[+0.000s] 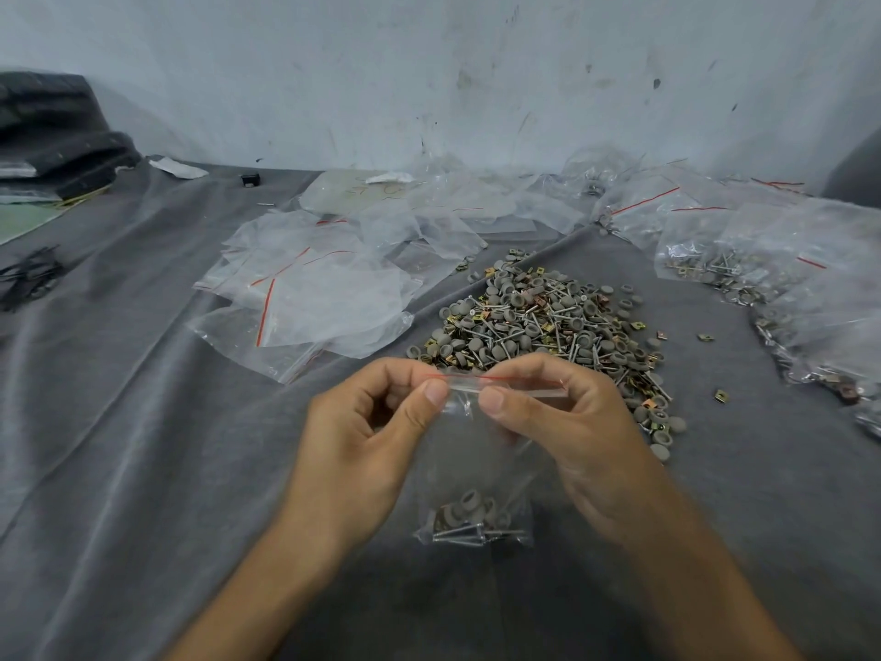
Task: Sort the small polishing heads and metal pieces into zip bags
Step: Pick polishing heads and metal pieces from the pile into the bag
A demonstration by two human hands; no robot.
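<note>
Both hands, left hand (367, 422) and right hand (562, 417), pinch the red-lined zip strip of a small clear plastic bag (476, 474), probably to press it sealed. It hangs just nearer than the loose heap of grey rubbery polishing heads, screws and brass clips (548, 326), some pieces sagging in its bottom.

Two bare hands were there, left hand (367, 436) and right hand (577, 422), one clear plastic zip bag (476, 469), one heap of grey round polishing heads and metal pieces (538, 322), one small black block (250, 179), empty clear bags (310, 288) too overlapped to count.
</note>
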